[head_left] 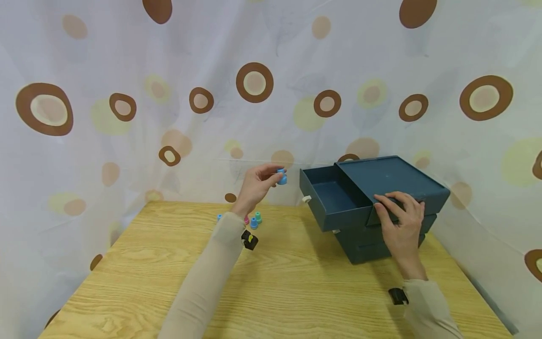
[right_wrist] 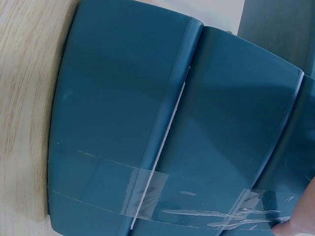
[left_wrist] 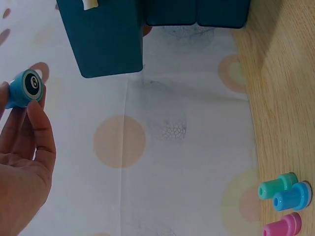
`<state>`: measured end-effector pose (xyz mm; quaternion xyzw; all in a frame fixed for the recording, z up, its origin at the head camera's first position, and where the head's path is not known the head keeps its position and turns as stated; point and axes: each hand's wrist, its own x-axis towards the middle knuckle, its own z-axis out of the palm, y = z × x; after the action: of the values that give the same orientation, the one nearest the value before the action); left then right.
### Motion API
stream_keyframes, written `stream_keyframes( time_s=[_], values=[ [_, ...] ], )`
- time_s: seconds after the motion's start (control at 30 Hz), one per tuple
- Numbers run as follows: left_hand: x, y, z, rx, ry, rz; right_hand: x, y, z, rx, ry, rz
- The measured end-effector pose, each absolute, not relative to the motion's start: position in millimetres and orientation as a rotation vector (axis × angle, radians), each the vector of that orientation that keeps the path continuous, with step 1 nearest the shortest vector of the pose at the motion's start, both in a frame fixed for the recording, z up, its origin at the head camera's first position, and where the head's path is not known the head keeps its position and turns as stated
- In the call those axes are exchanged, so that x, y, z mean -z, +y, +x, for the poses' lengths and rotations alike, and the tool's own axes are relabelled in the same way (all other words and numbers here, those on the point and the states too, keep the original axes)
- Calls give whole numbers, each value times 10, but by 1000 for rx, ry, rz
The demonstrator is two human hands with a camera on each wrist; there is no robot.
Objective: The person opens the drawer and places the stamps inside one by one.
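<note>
1. The left hand (head_left: pixel 255 184) pinches a small blue stamp (head_left: pixel 281 176) between thumb and fingertips (left_wrist: pixel 40 129), lifted above the worktop (head_left: pixel 296 282). Only the tips hold it, so a small twist of the wrist could let it slip and fall to the wood.
2. The open top drawer (head_left: pixel 334 197) of the dark blue drawer box (head_left: pixel 381 207) is just beside the stamp, to its right. If it is released before it is over the tray, it may hit the drawer's front wall and bounce off.
3. The right hand (head_left: pixel 401 221) rests on the box with fingers nearly straight, pressing and not gripping. The box looks tilted, I think, so it may shift if the pressing gets weaker.
4. The other small stamps (left_wrist: pixel 285 204) stand below the left fingers; a falling stamp could knock them over.
</note>
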<state>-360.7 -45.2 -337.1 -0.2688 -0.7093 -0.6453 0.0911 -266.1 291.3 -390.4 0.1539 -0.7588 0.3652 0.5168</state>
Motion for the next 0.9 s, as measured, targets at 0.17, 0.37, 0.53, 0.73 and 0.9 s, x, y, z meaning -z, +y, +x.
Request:
stream_keyframes(
  time_s=[0.17, 0.37, 0.53, 0.73, 0.9],
  values=[
    [3319, -371, -3624, 1935, -2102, -835, 3897, 2914, -2653, -871, -1827, 374],
    [3309, -231, -3628, 1935, -2084, -859, 3900, 2903, -2651, -874, -1811, 377],
    [3344, -124, -3635, 1948, -2060, -863, 3921, 2900, -2652, -872, -1805, 375],
    [3386, -25, -3673, 2009, -1960, -844, 3911, 2900, -2664, -874, -1800, 373],
    [3375, 48, -3679, 2051, -1916, -818, 3903, 2898, -2668, -874, -1800, 375]
  ],
)
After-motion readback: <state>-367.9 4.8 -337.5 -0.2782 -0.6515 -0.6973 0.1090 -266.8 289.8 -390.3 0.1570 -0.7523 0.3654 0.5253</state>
